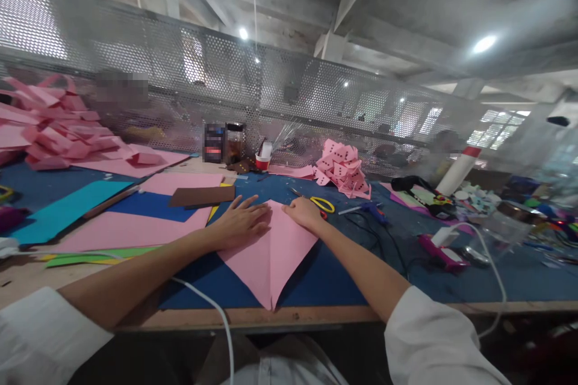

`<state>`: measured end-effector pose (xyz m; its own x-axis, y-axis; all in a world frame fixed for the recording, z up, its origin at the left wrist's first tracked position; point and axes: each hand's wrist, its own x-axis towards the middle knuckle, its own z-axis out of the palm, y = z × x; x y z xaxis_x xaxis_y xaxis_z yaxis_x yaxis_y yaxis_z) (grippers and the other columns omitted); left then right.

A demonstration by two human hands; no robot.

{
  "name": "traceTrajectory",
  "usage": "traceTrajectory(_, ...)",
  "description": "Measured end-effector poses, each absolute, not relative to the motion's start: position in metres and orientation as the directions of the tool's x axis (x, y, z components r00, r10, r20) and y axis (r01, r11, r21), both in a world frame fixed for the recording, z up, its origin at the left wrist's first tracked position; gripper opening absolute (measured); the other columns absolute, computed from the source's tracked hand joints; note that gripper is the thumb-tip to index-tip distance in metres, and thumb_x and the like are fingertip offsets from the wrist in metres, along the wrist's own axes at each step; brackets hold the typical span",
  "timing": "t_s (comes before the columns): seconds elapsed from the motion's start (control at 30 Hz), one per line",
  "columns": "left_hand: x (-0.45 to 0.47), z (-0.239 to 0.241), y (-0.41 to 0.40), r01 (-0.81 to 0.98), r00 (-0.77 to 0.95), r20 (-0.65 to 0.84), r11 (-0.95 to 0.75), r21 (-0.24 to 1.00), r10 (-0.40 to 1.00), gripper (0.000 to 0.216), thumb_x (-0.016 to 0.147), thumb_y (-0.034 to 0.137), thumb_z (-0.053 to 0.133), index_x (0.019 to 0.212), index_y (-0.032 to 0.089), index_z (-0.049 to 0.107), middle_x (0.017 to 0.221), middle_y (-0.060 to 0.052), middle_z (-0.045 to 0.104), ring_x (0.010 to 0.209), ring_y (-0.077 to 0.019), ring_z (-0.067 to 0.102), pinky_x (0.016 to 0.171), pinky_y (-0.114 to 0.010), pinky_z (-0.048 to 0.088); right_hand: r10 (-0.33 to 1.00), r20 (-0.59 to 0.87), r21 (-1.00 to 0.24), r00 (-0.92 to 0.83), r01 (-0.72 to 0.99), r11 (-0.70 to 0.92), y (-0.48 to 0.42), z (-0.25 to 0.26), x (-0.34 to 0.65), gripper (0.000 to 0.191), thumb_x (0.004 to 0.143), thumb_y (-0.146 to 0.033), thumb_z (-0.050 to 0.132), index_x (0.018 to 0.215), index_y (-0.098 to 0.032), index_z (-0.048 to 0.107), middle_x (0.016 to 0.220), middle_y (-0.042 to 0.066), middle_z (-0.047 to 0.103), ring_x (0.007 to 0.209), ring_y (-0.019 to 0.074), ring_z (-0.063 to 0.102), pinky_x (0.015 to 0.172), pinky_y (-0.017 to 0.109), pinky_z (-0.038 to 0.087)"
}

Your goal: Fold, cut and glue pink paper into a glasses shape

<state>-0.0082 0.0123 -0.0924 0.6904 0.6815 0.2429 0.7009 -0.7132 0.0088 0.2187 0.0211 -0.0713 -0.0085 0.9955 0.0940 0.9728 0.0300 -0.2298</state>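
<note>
A pink paper sheet point(273, 255), folded to a point toward me, lies on the blue mat point(329, 280) at the table's near edge. My left hand point(239, 221) rests flat on its upper left part, fingers stretched out. My right hand point(301, 212) presses on the paper's top corner with fingers curled down; nothing shows inside them. The two hands nearly meet at the fold's top.
Yellow-handled scissors point(321, 204) lie just past my right hand. A brown card point(201, 195) and large pink, blue and teal sheets point(135, 225) lie left. Heaps of pink cut paper point(343, 169) sit behind. A glue gun point(445, 249), cables and a white bottle point(458, 171) are right.
</note>
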Motion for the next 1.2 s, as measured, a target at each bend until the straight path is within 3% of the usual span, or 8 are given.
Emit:
traceTrajectory(0.6,-0.010,-0.103,0.016,0.689,0.712,0.208,-0.724,-0.027,0.670,0.057,0.100,0.057,0.030,0.146,0.026,0.044,0.154,-0.006,0.043,0.147,-0.0321,0.028,0.117,-0.061,0.016,0.996,0.088,-0.273,0.033,0.962,-0.008,0.018,-0.073,0.214,0.030,0.086,-0.040,0.054,0.087,-0.021,0.076,0.095,0.009,0.076,0.091,0.0231,0.070,0.070,0.026,0.045)
traceTrajectory(0.9,-0.013,-0.101,0.022,0.704,0.696,0.222,-0.710,-0.023,0.683,0.058,0.099,0.059,0.031,0.147,0.028,0.043,0.154,-0.003,0.043,0.148,-0.0301,0.025,0.120,-0.058,0.009,0.995,0.095,-0.266,0.000,0.964,0.026,0.021,-0.070,0.225,0.049,0.092,-0.054,0.046,0.072,-0.019,0.074,0.079,0.010,0.074,0.076,0.0196,0.068,0.059,0.024,0.039)
traceTrajectory(1.2,-0.012,-0.094,0.011,0.681,0.723,0.190,-0.732,-0.028,0.665,0.059,0.100,0.059,0.030,0.149,0.028,0.041,0.156,-0.004,0.041,0.148,-0.0283,0.025,0.120,-0.055,0.011,0.992,0.125,-0.248,0.033,0.969,-0.001,0.018,-0.073,0.222,0.038,0.090,-0.045,0.050,0.087,-0.018,0.077,0.090,0.012,0.075,0.085,0.0216,0.069,0.064,0.025,0.041)
